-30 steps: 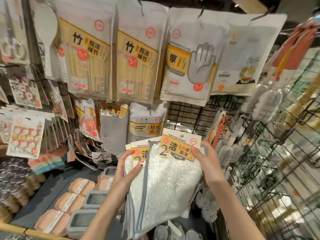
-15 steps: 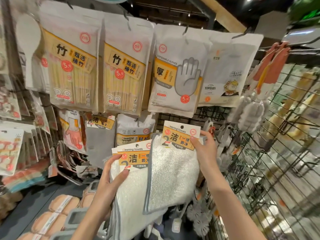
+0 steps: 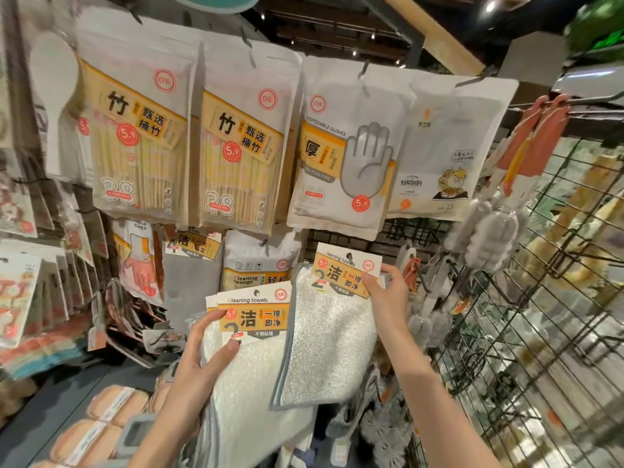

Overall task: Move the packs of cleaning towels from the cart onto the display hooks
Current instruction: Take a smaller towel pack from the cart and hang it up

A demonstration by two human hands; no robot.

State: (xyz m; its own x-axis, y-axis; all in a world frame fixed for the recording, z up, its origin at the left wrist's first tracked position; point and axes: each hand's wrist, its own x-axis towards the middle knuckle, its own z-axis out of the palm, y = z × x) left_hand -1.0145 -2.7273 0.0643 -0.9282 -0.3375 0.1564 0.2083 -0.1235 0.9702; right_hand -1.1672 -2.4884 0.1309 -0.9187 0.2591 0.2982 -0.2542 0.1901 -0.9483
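Note:
My right hand [image 3: 388,298] pinches the yellow header card of one cleaning towel pack [image 3: 332,336], a white cloth with grey trim, held up against the black wire grid [image 3: 415,231] beside the cleaning sponge bag [image 3: 260,261]. My left hand [image 3: 199,359] grips a stack of more cleaning towel packs [image 3: 253,376] lower and to the left, thumb on the front card. The hook behind the raised pack is hidden by the card. No cart is in view.
Chopstick packs [image 3: 138,143], a disposable gloves bag [image 3: 341,153] and another white pouch [image 3: 439,153] hang on hooks above. Bottle brushes [image 3: 486,231] hang at the right on a wire rack [image 3: 540,332]. Sponges [image 3: 98,423] lie on the shelf below left.
My right hand has lifted one towel pack up and away from the stack toward the wire grid. The left hand's stack stayed lower, and my view tilted upward.

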